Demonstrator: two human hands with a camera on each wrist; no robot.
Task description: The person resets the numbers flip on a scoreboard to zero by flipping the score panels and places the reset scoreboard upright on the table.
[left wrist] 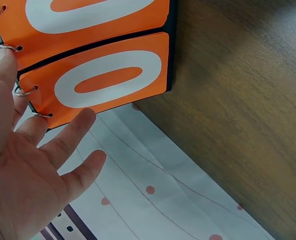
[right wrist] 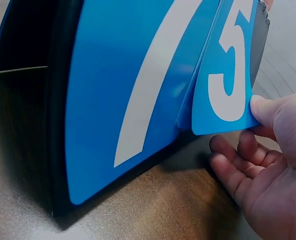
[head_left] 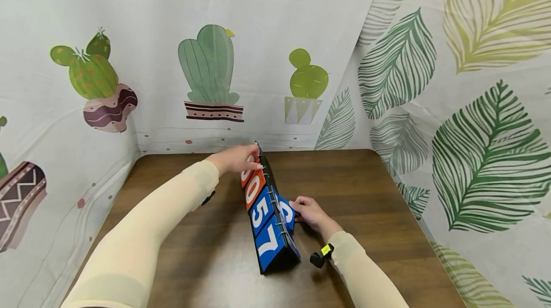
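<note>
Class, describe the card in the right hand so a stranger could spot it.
On the brown wooden table stands a black tent-shaped flip scoreboard. On its right side is a blue rectangular card with a white 5. Unlike the blue 7 card beside it, this one is pinched by the right hand and tilted outward.

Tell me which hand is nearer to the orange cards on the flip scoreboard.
Left. The left hand is right by the orange cards, at the far end of the scoreboard. The right hand is farther away, on the opposite face, pinching a blue card.
</note>
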